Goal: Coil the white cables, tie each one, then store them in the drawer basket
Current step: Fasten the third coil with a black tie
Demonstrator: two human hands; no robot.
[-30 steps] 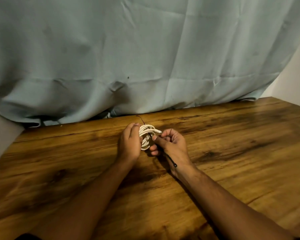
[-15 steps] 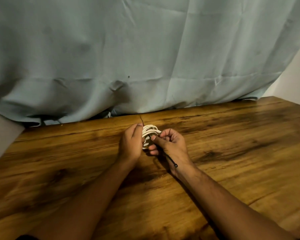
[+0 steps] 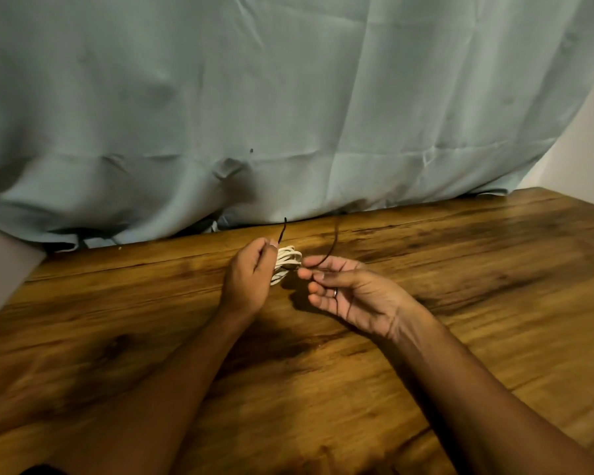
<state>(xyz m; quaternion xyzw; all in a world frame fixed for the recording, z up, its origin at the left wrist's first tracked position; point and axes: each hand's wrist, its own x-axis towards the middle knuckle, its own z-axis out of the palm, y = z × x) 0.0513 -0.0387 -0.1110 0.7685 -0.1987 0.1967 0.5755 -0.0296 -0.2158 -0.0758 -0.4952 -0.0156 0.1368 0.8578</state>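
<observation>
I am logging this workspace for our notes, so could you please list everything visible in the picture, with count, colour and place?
white cable coil: one, white, at the far middle of the table, between the two hands.
black tie: one thin dark strand; one end sticks up by the left thumb, the other arcs up from the right fingertips.
table: one, brown wood grain, fills the lower half.
curtain: one, pale blue-grey, hangs behind the table's far edge.
wall: pale, at far right.
ring: one, silvery, on a right finger.
left hand: holds the coil and one tie end.
right hand: palm up, pinches the other tie end.
</observation>
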